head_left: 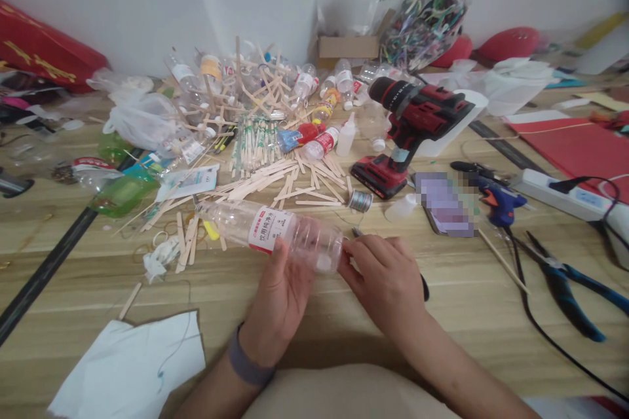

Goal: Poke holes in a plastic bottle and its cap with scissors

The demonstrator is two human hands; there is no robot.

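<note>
A clear plastic bottle (309, 242) with a white and red label lies sideways in my left hand (285, 301), its neck towards the upper left. The left fingers wrap its underside and the thumb presses near the label. At the bottle's base, my right hand (383, 275) is closed with its fingertips together against or right beside the plastic. Whatever those fingertips pinch is hidden. A black rounded end (425, 288) shows behind the right hand; I cannot tell whether the hand holds it. Beyond the bottle stands a spool of thread (360, 200).
A red cordless drill (413, 118) stands behind, near a phone (445, 206). At right are a blue glue gun (501, 203), pliers (560, 275) and a power strip (565, 193). Wooden sticks (260, 177) and several bottles crowd the back. White paper (132, 366) lies front left.
</note>
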